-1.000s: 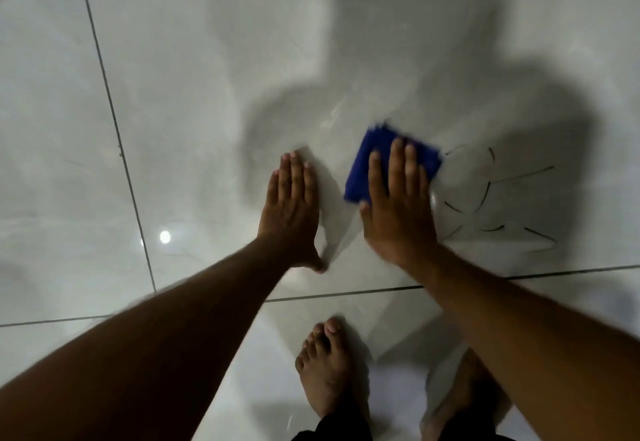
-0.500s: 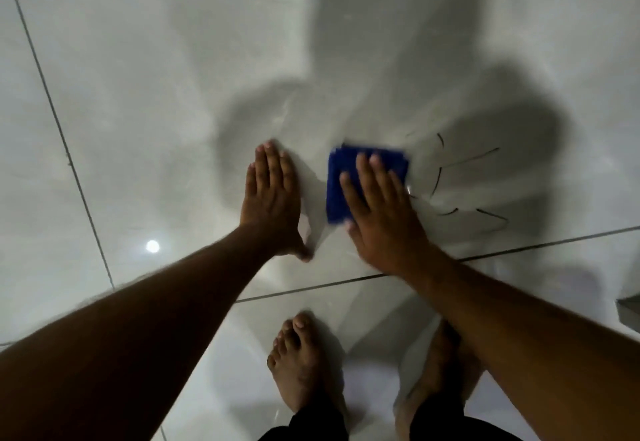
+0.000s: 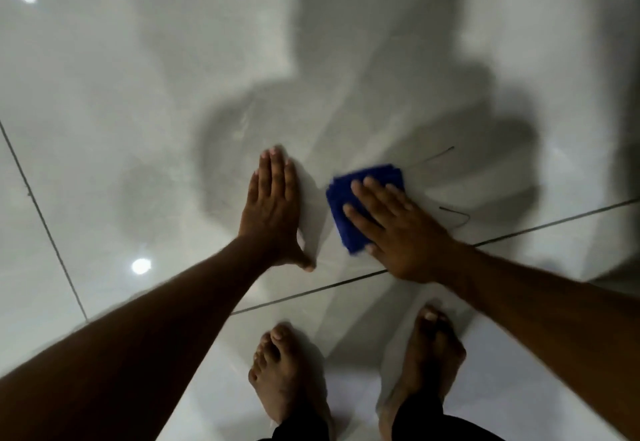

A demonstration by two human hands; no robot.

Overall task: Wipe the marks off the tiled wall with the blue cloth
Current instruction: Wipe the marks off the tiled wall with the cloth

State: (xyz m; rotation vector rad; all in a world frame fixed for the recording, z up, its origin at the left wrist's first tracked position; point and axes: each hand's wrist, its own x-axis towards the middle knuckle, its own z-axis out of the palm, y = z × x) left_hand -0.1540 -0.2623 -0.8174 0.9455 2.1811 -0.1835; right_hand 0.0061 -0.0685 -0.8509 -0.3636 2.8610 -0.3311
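Note:
My right hand (image 3: pixel 398 229) presses the folded blue cloth (image 3: pixel 349 212) flat against the glossy white tiled wall (image 3: pixel 138 111), fingers spread over it. Thin dark marks (image 3: pixel 455 215) show on the tile just right of the cloth, and another line (image 3: pixel 436 154) runs above them. My left hand (image 3: pixel 273 205) rests flat on the wall to the left of the cloth, fingers together, holding nothing.
A dark grout line (image 3: pixel 346 281) crosses below both hands, and another (image 3: pixel 41 215) runs down the left side. My two bare feet (image 3: pixel 280 371) stand on the white floor below. Shadows of my head and arms fall on the wall.
My right hand has slid the cloth down and rightward over the marks, and fewer lines show now. The left hand stays braced on the wall. The view has shifted.

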